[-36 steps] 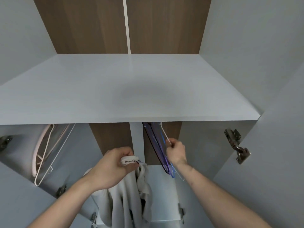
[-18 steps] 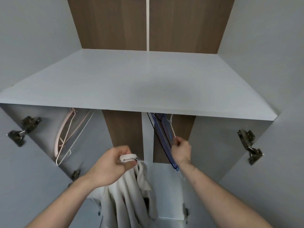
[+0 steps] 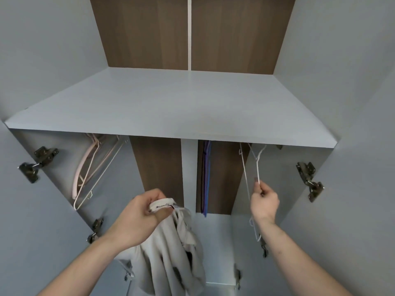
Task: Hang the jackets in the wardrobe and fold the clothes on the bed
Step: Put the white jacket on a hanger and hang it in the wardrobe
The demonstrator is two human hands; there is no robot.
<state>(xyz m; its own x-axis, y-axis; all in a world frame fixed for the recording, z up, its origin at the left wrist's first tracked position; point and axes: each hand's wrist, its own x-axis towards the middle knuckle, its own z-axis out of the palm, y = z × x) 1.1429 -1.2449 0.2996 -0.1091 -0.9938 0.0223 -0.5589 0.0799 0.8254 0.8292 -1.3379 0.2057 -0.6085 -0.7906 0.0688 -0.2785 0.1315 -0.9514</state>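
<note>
I am looking up into an open wardrobe with pale grey walls and a brown wood-grain back panel. The landmark here is the wide pale grey shelf (image 3: 171, 107) that spans it.

Below the front edge of that shelf, left of centre, my left hand (image 3: 139, 218) clenches the collar of a light grey fabric jacket (image 3: 171, 253), fingers and thumb curled round the white neck band with dark lettering. The rest of the jacket hangs bunched beneath the hand.

Below the shelf to the right, my right hand (image 3: 264, 201) pinches a thin white wire hanger (image 3: 257, 167) between thumb and fingertips. The hanger's top reaches up under the shelf edge; I cannot tell whether it is hooked on a rail there. Its lower wire runs down past my wrist.

Under the shelf to the left, a set of pale pink and white hangers (image 3: 89, 171) hangs tilted against the side wall. Under the shelf's middle, a few blue and purple hangers (image 3: 206, 178) hang edge-on before the brown panel. Metal door hinges (image 3: 310, 180) sit on both side walls beneath the shelf.
</note>
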